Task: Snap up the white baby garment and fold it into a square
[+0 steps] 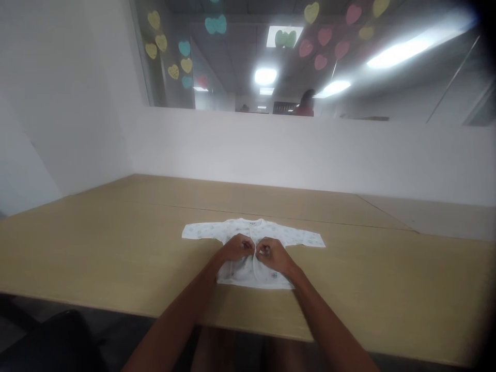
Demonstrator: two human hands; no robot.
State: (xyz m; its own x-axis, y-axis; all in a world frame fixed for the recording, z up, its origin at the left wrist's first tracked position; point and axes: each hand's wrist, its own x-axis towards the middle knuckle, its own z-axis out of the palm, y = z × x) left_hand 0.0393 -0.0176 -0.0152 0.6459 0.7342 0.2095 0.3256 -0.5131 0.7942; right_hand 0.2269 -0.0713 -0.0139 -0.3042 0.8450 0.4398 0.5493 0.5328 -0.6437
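Note:
A small white baby shirt (pixel 267 279) with a faint print lies spread on the table, its sleeves stretched out to both sides and its collar toward the wall. At the middle of its front opening, my left hand (pixel 239 247) pinches the fabric edge. Close beside it, my right hand (pixel 273 254) pinches the other edge of the opening. The fingertips of both hands nearly meet, and the cloth is slightly raised between them. Whatever small fastener may sit under the fingers is hidden.
The wooden table (pixel 108 248) reaches back to a white wall (pixel 248 150). Above it is a window (pixel 240 57) with heart-shaped paper notes (pixel 324 36), and a person (pixel 307 103) shows behind the glass. A black chair (pixel 58 341) stands at the lower left.

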